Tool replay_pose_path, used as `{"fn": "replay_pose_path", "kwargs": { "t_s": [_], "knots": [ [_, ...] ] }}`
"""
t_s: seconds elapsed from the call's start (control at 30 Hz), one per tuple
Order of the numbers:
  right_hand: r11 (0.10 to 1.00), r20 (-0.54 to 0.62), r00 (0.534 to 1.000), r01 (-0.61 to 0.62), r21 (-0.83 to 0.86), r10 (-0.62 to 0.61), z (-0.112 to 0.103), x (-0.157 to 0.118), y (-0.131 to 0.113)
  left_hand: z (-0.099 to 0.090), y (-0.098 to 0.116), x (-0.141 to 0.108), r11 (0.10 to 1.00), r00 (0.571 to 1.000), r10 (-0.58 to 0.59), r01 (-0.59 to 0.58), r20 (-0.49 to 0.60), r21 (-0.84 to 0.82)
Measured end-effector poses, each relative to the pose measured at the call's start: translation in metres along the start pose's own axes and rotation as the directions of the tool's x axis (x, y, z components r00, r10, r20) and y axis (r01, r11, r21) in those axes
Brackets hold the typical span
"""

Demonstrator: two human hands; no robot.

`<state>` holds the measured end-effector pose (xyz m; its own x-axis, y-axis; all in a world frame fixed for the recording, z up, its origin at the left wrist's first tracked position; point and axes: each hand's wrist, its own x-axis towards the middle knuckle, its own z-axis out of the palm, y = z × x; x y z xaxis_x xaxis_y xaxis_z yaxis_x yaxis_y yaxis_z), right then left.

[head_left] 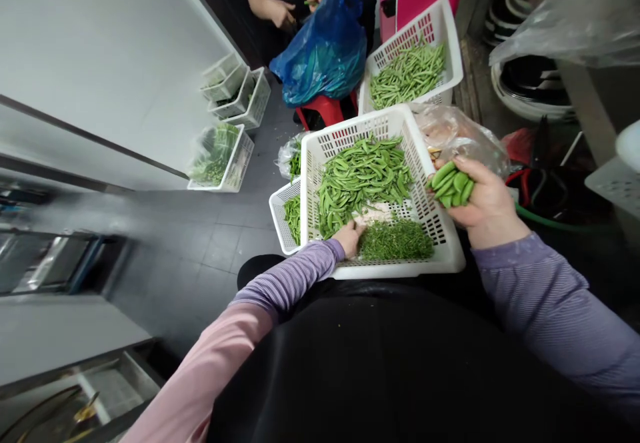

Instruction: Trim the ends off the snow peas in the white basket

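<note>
A bunch of green pea pods (453,184) lies in my right hand (483,196), whose fingers are curled around it just beyond the right wall of a white plastic basket (357,123). My left hand (349,239) reaches into the near left part of this basket, fingers bent and closed; whatever they hold is too small or hidden to make out. It is between a large heap of pea pods (363,176) and a pile of fine green trimmings (397,240). The basket sits close against my black apron (400,350).
Beyond my basket, another white basket (453,36) holds green pods. A blue plastic bag (325,50) rests on a red stool (323,106) before another person's hands (280,13). A smaller basket (280,223) adjoins mine at left. Scissors (543,163) lie at right.
</note>
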<state>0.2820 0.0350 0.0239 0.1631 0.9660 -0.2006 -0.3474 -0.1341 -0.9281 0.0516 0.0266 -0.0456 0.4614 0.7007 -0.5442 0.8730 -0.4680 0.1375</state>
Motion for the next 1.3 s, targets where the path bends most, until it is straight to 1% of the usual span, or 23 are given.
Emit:
{"fn": "replay_pose_path", "kwargs": {
  "t_s": [0.1,0.17,0.23,0.3,0.33,0.37,0.4,0.43,0.47,0.53,0.6,0.63,0.67,0.7,0.73,0.77,0.83,0.9,0.93,0.97,1.07,1.2,1.3],
  "knots": [
    [0.971,0.078,0.990,-0.130,0.199,0.117,0.004,-0.001,-0.006,0.000,-0.008,0.036,0.998,0.997,-0.022,0.026,-0.074,0.057],
    [0.960,0.107,0.980,-0.188,0.209,0.168,0.011,-0.002,-0.004,-0.005,-0.007,0.061,0.994,0.997,-0.035,0.042,-0.065,0.106],
    [0.956,0.118,0.970,-0.230,0.180,0.211,0.016,-0.001,0.001,-0.009,-0.004,0.079,0.990,0.998,-0.036,0.042,-0.045,0.132],
    [0.972,0.100,0.973,-0.218,0.093,0.209,0.017,0.000,0.005,-0.012,-0.002,0.084,0.990,0.998,-0.030,0.037,-0.052,0.133],
    [0.984,0.070,0.981,-0.179,0.003,0.178,0.017,0.001,0.007,-0.013,-0.001,0.082,0.991,0.998,-0.021,0.029,-0.066,0.129],
    [0.984,0.039,0.991,-0.125,-0.127,0.131,0.017,0.001,0.010,-0.015,0.000,0.077,0.992,0.996,-0.009,0.019,-0.083,0.121],
    [0.956,0.017,0.997,-0.061,-0.289,0.069,0.017,0.001,0.012,-0.019,0.001,0.069,0.994,0.995,-0.001,0.012,-0.101,0.109],
    [0.887,0.020,1.000,0.011,-0.462,-0.003,0.018,0.000,0.015,-0.024,0.002,0.060,0.996,0.994,0.004,0.007,-0.113,0.093],
    [0.779,0.055,0.996,0.091,-0.621,-0.073,0.019,-0.001,0.018,-0.030,0.003,0.050,0.997,0.993,0.009,0.000,-0.119,0.074],
    [0.509,0.210,0.965,0.261,-0.820,-0.155,0.024,-0.006,0.026,-0.045,0.007,0.029,0.999,0.993,0.031,-0.028,-0.117,0.024],
    [0.268,0.390,0.910,0.414,-0.870,-0.140,0.030,-0.012,0.034,-0.061,0.012,0.010,0.992,0.984,0.085,-0.098,-0.158,-0.076],
    [0.181,0.457,0.883,0.469,-0.864,-0.106,0.032,-0.015,0.037,-0.067,0.015,0.002,0.980,0.975,0.103,-0.134,-0.199,-0.148],
    [0.122,0.500,0.863,0.505,-0.855,-0.071,0.035,-0.019,0.040,-0.073,0.018,-0.006,0.959,0.965,0.097,-0.156,-0.244,-0.236],
    [0.089,0.521,0.853,0.523,-0.848,-0.045,0.036,-0.021,0.041,-0.077,0.021,-0.013,0.926,0.959,0.062,-0.159,-0.275,-0.343],
    [0.079,0.523,0.852,0.524,-0.848,-0.036,0.037,-0.024,0.042,-0.080,0.024,-0.019,0.873,0.960,0.005,-0.141,-0.280,-0.466],
    [0.086,0.510,0.859,0.512,-0.855,-0.045,0.037,-0.025,0.043,-0.082,0.026,-0.024,0.793,0.966,-0.058,-0.110,-0.254,-0.599],
    [0.134,0.467,0.879,0.476,-0.869,-0.095,0.036,-0.027,0.042,-0.085,0.031,-0.035,0.554,0.978,-0.143,-0.051,-0.155,-0.831],
    [0.192,0.439,0.887,0.460,-0.867,-0.143,0.034,-0.029,0.040,-0.085,0.034,-0.043,0.302,0.982,-0.170,-0.028,-0.082,-0.953],
    [0.219,0.438,0.885,0.464,-0.858,-0.161,0.033,-0.029,0.040,-0.085,0.036,-0.047,0.210,0.981,-0.182,-0.032,-0.071,-0.977],
    [0.243,0.441,0.880,0.472,-0.847,-0.174,0.032,-0.030,0.039,-0.085,0.037,-0.050,0.140,0.978,-0.200,-0.039,-0.067,-0.989],
    [0.317,0.434,0.878,0.478,-0.819,-0.203,0.031,-0.033,0.038,-0.083,0.040,-0.056,0.012,0.969,-0.238,-0.065,-0.066,-0.998],
    [0.421,0.402,0.891,0.454,-0.785,-0.210,0.031,-0.035,0.034,-0.082,0.044,-0.061,-0.097,0.966,-0.241,-0.115,-0.089,-0.989],
    [0.493,0.393,0.896,0.442,-0.749,-0.207,0.031,-0.037,0.031,-0.084,0.048,-0.066,-0.179,0.969,-0.234,-0.118,-0.074,-0.977]
  ]
}}
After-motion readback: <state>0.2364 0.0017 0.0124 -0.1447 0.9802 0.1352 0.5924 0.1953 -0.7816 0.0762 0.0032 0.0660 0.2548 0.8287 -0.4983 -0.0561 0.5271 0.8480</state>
